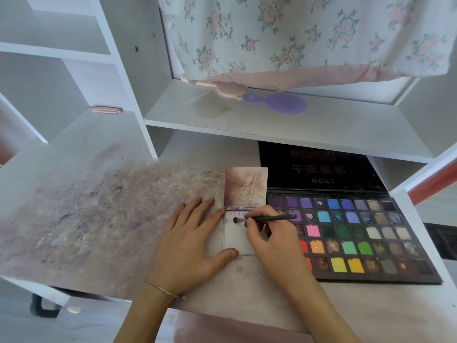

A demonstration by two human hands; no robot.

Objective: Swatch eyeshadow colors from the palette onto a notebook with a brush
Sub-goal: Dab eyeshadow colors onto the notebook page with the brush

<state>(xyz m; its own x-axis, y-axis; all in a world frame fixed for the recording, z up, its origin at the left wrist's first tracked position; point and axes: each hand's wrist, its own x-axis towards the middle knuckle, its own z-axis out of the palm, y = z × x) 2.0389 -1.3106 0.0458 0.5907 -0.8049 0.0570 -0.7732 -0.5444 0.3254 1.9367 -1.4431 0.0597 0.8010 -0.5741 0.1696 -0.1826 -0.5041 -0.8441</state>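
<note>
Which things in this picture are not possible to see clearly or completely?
Head view:
- Left columns of the black eyeshadow palette: hidden by the right hand.
- Small notebook's white lower page: right part under that hand.
- Thin dark brush: tip colour too small.
- Pink object on the white shelf: partly behind floral cloth.

The left hand [190,240] lies flat on the stained counter [99,206], its fingers touching the small notebook [238,233]. The right hand [272,240] pinches a brush [262,219], tip on the page, beside the open eyeshadow palette [358,233].
</note>
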